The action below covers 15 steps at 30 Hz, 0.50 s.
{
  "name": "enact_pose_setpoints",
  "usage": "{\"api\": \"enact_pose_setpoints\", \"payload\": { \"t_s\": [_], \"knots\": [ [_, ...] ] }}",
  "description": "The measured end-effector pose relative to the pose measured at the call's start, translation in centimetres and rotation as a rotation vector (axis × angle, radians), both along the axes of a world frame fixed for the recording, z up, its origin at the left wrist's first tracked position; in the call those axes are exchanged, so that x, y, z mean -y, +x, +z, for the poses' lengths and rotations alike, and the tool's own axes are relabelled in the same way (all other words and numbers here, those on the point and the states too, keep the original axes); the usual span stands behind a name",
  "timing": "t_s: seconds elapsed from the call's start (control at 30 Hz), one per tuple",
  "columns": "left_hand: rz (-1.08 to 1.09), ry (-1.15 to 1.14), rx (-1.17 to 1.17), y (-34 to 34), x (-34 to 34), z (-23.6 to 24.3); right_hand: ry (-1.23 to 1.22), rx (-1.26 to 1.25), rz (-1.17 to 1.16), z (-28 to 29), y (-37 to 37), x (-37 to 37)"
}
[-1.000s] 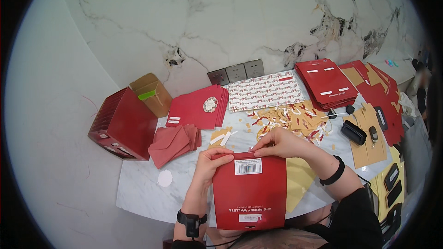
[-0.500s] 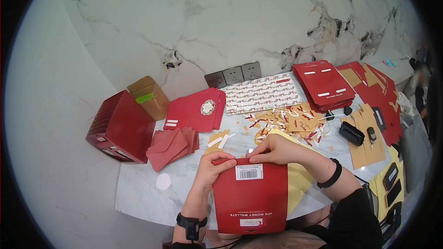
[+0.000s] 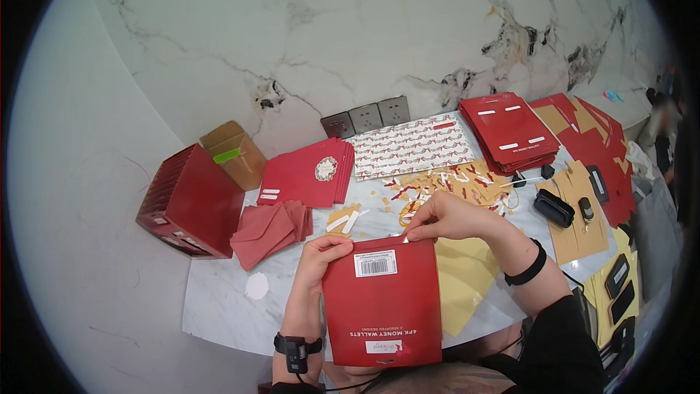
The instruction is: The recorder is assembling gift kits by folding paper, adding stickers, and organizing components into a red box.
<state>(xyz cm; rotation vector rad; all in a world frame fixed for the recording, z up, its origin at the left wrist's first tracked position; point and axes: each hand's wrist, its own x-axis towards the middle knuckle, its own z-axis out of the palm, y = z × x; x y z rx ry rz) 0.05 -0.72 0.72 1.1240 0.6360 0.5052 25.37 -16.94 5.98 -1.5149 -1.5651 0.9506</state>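
A flat red packet with a white barcode label lies at the front of the marble table. My left hand pinches its top left corner, thumb on the front face. My right hand pinches the top edge near the right corner, where a small white sliver shows between thumb and edge. Under and to the right of the packet is a sheet of pale yellow paper. Just beyond my left hand lie small white strips on tan scraps.
Behind are red envelopes, a red box, cardboard carton, red card stacks, patterned sheet and paper scraps. Rightward lie a black case, a key fob and phones.
The packet and both hands have shifted slightly up and left since half a second ago. My right thumb and finger now sit farther right along the top edge.
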Motion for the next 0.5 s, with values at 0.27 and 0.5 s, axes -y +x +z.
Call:
{"api": "enact_pose_setpoints", "payload": {
  "t_s": [0.27,0.5],
  "knots": [
    [0.064,0.378,-0.091,1.1,1.1,0.3,-0.141,-0.171,-0.025,-0.4,1.4,0.0],
    [0.085,1.357,-0.123,1.4,1.9,0.2,-0.150,-0.279,-0.253,-1.8,0.7,-0.7]
  ]
}}
